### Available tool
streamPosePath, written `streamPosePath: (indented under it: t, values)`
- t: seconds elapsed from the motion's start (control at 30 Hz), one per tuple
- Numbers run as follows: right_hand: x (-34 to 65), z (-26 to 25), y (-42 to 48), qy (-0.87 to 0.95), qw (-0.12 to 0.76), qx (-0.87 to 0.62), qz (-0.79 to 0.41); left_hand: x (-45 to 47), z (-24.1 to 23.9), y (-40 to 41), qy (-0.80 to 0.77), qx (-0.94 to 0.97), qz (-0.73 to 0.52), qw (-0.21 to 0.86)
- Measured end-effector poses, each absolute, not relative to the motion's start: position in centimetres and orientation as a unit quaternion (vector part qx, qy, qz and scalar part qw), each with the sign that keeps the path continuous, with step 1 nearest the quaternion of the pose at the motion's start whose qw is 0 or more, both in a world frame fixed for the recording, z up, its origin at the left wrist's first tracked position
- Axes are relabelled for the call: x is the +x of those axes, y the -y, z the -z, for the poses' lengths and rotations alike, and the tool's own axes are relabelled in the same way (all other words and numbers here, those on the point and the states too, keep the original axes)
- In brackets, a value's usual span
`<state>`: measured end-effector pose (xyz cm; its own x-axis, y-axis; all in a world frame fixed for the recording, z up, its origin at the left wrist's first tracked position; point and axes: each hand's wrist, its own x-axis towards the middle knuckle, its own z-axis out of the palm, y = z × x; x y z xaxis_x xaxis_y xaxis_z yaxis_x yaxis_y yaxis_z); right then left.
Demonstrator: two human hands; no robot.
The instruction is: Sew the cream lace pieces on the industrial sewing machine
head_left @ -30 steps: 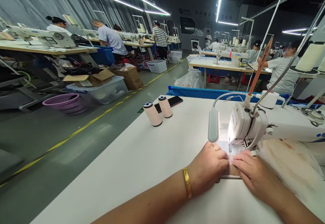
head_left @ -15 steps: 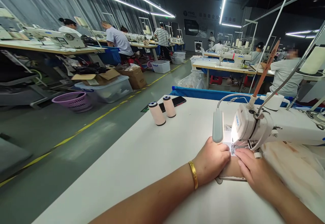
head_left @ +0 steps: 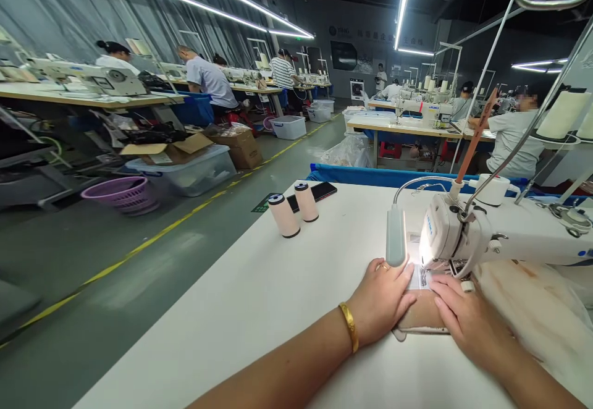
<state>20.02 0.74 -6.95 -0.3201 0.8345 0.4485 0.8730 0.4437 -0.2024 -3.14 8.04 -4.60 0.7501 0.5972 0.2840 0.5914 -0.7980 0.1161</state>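
Note:
A white sewing machine point(head_left: 463, 230) stands at the right, its small lamp point(head_left: 396, 236) lighting the needle area. In front of the presser foot point(head_left: 423, 275) lies a tan, cloth-like piece point(head_left: 419, 313). My left hand point(head_left: 382, 301), with a gold bangle at the wrist, rests left of the foot with its fingers stretched out and its thumb at the tan piece's edge. Lying flat, my right hand point(head_left: 463, 310) has its fingertips just right of the foot and over the right side of that piece. Anything under the palms is hidden.
Two pale pink thread cones point(head_left: 285, 216) stand beside a black phone point(head_left: 324, 191) on the white table point(head_left: 231, 328). Sheer pale material point(head_left: 523, 307) lies right of my right hand. A blue cloth edge point(head_left: 361, 175) runs along the table's far side. Other people sit at machines beyond.
My left hand has opened from curled fingers beside the presser foot to outstretched fingers, slightly back to the left. My right hand stays nearly in place. The camera view has shifted slightly.

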Motion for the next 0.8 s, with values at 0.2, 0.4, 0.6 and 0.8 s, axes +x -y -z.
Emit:
streamPosePath:
  t: [0.2, 0.4, 0.6, 0.8]
  values:
    - [18.6, 6.2, -0.3, 0.858, 0.323, -0.400, -0.007, -3.1, 2.6, -5.1, -0.330, 0.940, -0.078, -0.034]
    - [17.6, 5.5, 0.7, 0.898, 0.280, -0.337, -0.045, -5.5, 0.6, -5.8, -0.296, 0.947, -0.102, 0.069]
    - [17.9, 4.7, 1.2, 0.907, 0.276, -0.304, -0.091, -6.5, 0.7, -8.9, -0.379, 0.917, -0.116, 0.054]
    - [18.2, 4.6, 1.2, 0.910, 0.273, -0.276, -0.146, -5.3, 1.4, -8.2, -0.388, 0.911, -0.093, 0.109]
